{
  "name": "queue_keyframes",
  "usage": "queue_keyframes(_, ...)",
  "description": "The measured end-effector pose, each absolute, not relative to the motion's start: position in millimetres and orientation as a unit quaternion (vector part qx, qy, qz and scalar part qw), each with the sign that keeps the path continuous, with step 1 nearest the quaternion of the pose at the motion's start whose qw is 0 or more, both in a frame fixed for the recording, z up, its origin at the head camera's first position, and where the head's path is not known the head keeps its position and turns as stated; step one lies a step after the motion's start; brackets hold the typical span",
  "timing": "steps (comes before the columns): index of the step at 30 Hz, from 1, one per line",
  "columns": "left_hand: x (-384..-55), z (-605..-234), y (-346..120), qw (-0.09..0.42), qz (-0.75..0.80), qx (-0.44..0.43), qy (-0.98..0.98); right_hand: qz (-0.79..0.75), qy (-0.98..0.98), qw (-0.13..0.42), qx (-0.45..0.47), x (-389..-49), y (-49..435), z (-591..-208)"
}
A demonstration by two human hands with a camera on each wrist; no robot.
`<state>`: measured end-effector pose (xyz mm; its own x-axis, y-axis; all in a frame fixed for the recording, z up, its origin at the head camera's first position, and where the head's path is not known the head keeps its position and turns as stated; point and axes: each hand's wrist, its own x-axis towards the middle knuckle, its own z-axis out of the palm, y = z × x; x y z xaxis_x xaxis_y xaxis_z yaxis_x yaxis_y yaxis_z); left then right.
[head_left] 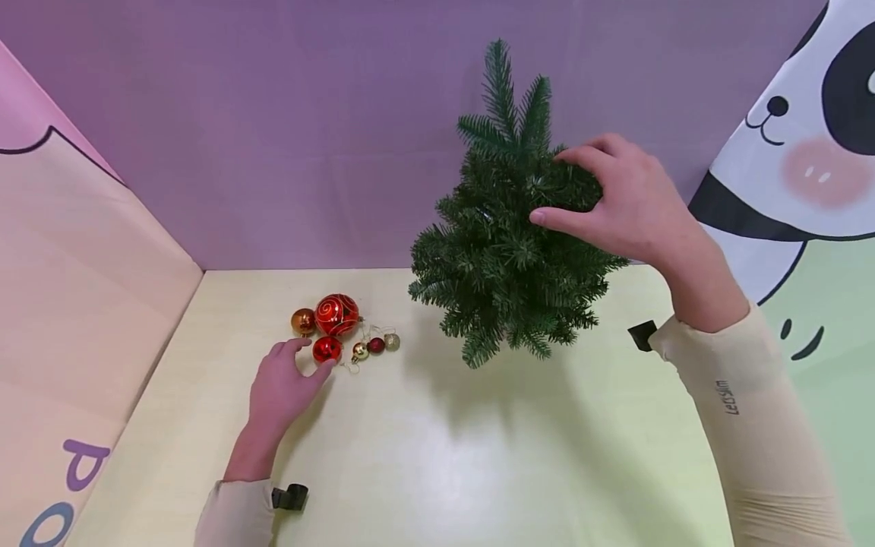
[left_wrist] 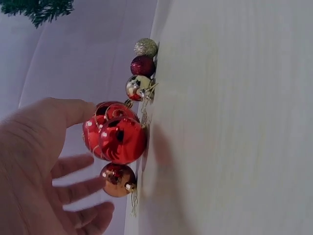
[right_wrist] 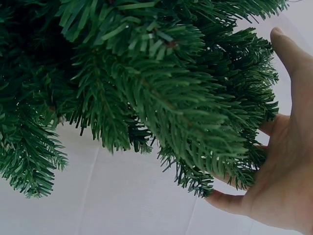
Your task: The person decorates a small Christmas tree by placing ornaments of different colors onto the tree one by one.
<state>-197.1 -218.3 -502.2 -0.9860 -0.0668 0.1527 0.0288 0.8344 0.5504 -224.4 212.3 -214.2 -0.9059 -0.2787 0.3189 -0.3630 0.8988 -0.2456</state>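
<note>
My left hand (head_left: 283, 384) reaches over the table beside a shiny red Christmas ball (head_left: 326, 349). Its thumb and fingers are spread around the near side of that ball; in the left wrist view the fingers (left_wrist: 83, 188) are apart and grip nothing. A larger red ball with gold swirls (head_left: 336, 314) stands just behind, and a copper ball (head_left: 303, 322) is at its left. A small artificial Christmas tree (head_left: 513, 258) stands on the right. At its upper right side is my right hand (head_left: 625, 201), thumb and fingers spread about the branches, some fingertips hidden by needles in the right wrist view.
Right of the red balls lie a small gold ball (head_left: 360, 351), a dark red ball (head_left: 376, 346) and a glittery pale gold ball (head_left: 392, 342), with thin hanging loops. The pale table (head_left: 437, 471) meets a purple backdrop (head_left: 307, 152); printed cloth panels flank both sides.
</note>
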Motion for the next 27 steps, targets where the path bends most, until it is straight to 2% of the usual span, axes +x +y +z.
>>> queue_keyframes(13,-212,-508,-203,0.086,-0.239,0.063,-0.965,0.149,-0.961,0.154,0.177,-225,214,-215)
queue_keyframes(27,-221,-507,-203,0.074,-0.236,0.046,-0.968,0.143,-0.961,0.153,0.181,-226,215,-216)
